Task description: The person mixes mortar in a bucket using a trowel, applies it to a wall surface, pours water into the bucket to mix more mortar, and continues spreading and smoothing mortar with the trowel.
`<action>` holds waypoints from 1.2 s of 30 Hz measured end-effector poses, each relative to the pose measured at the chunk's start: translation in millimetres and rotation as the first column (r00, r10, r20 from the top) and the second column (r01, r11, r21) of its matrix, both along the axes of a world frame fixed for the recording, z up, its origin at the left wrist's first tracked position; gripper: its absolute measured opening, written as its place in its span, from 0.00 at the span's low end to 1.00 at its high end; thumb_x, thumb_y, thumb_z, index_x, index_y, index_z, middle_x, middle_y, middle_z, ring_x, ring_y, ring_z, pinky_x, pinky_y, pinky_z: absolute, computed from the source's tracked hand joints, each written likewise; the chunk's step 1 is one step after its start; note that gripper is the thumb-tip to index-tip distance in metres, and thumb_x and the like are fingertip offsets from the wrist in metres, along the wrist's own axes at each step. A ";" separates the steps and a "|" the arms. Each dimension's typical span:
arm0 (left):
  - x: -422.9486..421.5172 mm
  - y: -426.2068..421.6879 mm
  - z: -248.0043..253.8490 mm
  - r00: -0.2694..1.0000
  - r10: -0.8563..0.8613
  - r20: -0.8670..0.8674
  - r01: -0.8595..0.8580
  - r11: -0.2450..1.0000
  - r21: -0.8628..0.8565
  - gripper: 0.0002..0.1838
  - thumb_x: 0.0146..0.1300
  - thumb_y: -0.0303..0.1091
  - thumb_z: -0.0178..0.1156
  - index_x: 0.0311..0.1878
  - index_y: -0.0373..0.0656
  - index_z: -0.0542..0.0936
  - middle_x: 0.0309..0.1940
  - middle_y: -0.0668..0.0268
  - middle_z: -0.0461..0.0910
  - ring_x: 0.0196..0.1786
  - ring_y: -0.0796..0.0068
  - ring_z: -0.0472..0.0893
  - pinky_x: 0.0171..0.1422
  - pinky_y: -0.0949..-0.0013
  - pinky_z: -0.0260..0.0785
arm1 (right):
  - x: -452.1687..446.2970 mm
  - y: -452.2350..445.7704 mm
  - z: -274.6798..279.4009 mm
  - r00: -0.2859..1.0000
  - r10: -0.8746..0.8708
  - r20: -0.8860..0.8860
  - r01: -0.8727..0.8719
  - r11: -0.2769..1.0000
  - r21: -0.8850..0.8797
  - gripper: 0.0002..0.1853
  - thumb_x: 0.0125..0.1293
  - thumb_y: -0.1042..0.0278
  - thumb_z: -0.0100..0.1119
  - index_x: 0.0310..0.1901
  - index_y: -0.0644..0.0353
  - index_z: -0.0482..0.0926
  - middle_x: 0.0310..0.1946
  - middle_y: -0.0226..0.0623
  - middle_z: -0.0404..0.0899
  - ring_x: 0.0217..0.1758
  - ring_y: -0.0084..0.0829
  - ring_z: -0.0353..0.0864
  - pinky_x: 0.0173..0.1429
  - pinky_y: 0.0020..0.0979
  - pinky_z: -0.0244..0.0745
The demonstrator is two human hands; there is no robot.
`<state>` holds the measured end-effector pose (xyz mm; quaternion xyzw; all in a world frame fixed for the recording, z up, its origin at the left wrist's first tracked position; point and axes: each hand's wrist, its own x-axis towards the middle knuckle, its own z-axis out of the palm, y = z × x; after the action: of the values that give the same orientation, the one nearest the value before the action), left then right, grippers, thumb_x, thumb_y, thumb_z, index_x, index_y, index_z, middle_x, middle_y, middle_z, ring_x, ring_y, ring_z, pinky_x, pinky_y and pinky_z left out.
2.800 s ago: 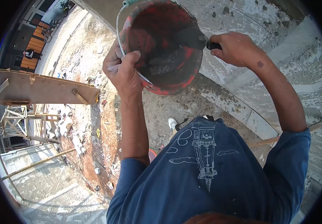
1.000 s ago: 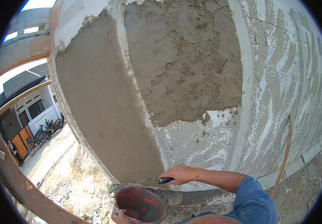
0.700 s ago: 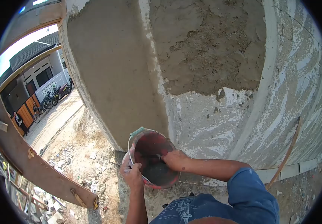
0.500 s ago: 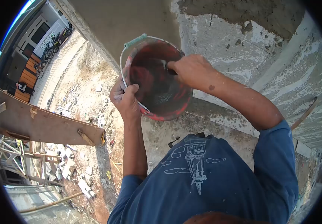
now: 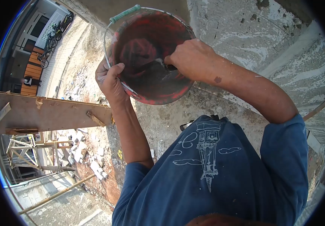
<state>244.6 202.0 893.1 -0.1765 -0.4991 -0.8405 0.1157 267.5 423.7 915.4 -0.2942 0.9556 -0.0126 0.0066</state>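
Observation:
A red bucket, smeared with grey mortar, is held up in front of my chest, its mouth tilted toward me. My left hand is closed on its left rim, thumb over the edge. The wire handle with a green grip arches over the far left rim. Inside the bucket, my right hand is closed round a tool that looks like a trowel; only a pale metal bit and a dark part show. Wet grey residue coats the bucket's bottom and wall.
A rough, partly plastered wall stands at the right and ahead. On the left are a wooden board, a timber frame and broken white blocks. Beyond the rubble, motorbikes and a person are near a house.
The bucket and both hands have shifted up and left in view, and the bucket appears larger. My right hand with the tool sits lower relative to the bucket's rim.

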 end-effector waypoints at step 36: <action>-50.6 20.8 -84.2 0.995 -0.030 0.094 0.025 0.998 0.058 0.25 0.42 0.19 0.52 0.48 0.20 0.77 0.64 0.40 0.75 0.69 0.55 0.75 0.77 0.58 0.62 | 11.8 39.2 -124.6 0.251 0.634 0.732 0.883 0.160 -0.442 0.22 0.75 0.59 0.53 0.67 0.51 0.69 0.28 0.28 0.73 0.20 0.16 0.70 0.24 0.20 0.69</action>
<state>194.0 222.9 808.9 -0.1398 -0.4776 -0.8632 0.0852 279.2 462.9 790.8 -0.0096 0.4782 -0.7890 0.3857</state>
